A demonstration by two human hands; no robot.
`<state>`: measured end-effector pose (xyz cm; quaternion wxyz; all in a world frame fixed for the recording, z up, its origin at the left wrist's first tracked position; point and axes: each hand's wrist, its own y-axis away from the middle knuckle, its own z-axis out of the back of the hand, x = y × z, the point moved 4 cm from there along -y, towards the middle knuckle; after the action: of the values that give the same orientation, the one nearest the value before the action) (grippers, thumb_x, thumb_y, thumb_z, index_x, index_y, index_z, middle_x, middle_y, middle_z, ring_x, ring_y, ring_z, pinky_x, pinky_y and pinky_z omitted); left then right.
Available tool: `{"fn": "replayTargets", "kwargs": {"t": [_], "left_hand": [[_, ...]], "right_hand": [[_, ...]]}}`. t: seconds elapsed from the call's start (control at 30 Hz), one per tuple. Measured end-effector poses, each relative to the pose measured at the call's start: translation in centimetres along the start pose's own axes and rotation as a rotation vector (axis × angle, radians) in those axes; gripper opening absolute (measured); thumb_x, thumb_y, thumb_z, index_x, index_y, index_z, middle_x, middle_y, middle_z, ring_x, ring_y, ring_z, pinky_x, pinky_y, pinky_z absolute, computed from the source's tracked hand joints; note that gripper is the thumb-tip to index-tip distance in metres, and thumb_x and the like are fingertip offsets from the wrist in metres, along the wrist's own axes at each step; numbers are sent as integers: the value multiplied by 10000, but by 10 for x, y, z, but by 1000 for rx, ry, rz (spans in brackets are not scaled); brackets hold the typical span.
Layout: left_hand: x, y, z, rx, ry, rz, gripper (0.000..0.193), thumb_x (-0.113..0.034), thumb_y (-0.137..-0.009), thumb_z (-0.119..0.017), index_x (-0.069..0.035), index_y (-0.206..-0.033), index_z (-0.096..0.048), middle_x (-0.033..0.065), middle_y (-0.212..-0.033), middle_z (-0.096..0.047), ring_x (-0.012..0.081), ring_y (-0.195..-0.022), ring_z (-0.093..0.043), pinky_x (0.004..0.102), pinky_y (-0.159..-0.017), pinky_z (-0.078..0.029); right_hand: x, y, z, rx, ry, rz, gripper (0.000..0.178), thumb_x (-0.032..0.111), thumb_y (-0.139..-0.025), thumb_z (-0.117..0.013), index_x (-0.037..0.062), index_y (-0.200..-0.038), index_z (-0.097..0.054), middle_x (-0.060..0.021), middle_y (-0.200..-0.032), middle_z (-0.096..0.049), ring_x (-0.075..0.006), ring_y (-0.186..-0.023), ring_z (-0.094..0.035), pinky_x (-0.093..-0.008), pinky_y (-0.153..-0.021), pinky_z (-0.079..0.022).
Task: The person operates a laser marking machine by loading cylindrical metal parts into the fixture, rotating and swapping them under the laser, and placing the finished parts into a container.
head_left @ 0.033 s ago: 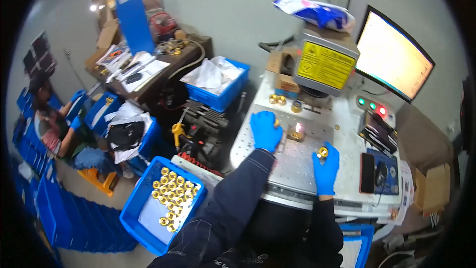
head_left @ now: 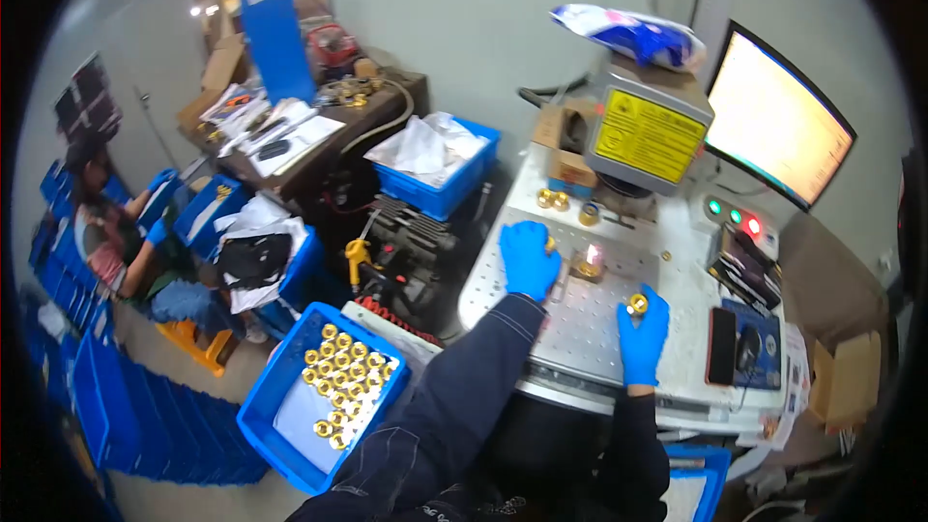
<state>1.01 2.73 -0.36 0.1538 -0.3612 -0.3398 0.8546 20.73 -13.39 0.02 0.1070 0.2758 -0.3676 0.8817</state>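
Observation:
My left hand point(head_left: 529, 259), in a blue glove, is on the perforated metal plate point(head_left: 570, 329) with its fingers closed. A brass fitting point(head_left: 551, 245) shows at its fingertips, mostly hidden by the glove. Just right of it, another brass piece point(head_left: 587, 267) sits in a lit spot below the boxy grey machine head point(head_left: 652, 135). Over the plate's right side, my gloved right hand point(head_left: 643, 340) pinches a round brass fitting point(head_left: 637, 304) between thumb and fingers, its ring-shaped end facing up.
Three fittings point(head_left: 589, 214) stand behind the plate. At right are a phone point(head_left: 721, 346), a mouse point(head_left: 747, 348), a button box point(head_left: 735, 220) and a monitor point(head_left: 781, 116). A blue bin point(head_left: 259, 416) of brass fittings stands lower left. Another person point(head_left: 126, 242) sits at far left.
The whole view has shifted slightly right and down. Both hands keep their hold and their places over the plate.

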Motion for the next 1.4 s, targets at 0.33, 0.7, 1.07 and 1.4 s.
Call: {"fn": "replayTargets", "kwargs": {"t": [0.33, 0.7, 1.07, 1.4], "left_hand": [[-6, -2, 17, 48, 4, 50, 277, -165, -677, -656, -78, -923, -561, 128, -985, -551, 328, -1071, -512, 520, -1084, -290], [-1, 2, 13, 6, 22, 46, 232, -176, -692, -664, -93, -878, -553, 122, -977, -542, 326, -1065, -505, 517, -1072, -294], [-2, -2, 12, 29, 20, 57, 218, -170, -697, -663, -105, -877, -558, 113, -982, -552, 325, -1063, -508, 517, -1073, -295], [-3, -1, 13, 19, 17, 48, 216, -174, -702, -663, -106, -876, -555, 111, -977, -551, 324, -1061, -510, 515, -1070, -295]], "right_hand": [[-2, 6, -3, 47, -40, -22, 511, 107, -811, -707, 20, -1285, -535, -172, -1198, -571, -324, -1103, -558, -408, -966, -433], [-1, 9, -4, 50, -31, -58, 509, 123, -831, -693, 3, -1295, -522, -166, -1218, -564, -314, -1108, -558, -396, -970, -433], [-2, 7, -4, 43, -27, -53, 507, 124, -832, -695, 2, -1293, -521, -170, -1207, -564, -316, -1097, -560, -395, -960, -437], [-4, 9, -3, 40, -39, -65, 509, 114, -830, -696, 10, -1296, -520, -167, -1212, -565, -315, -1104, -558, -399, -961, -436]]}}
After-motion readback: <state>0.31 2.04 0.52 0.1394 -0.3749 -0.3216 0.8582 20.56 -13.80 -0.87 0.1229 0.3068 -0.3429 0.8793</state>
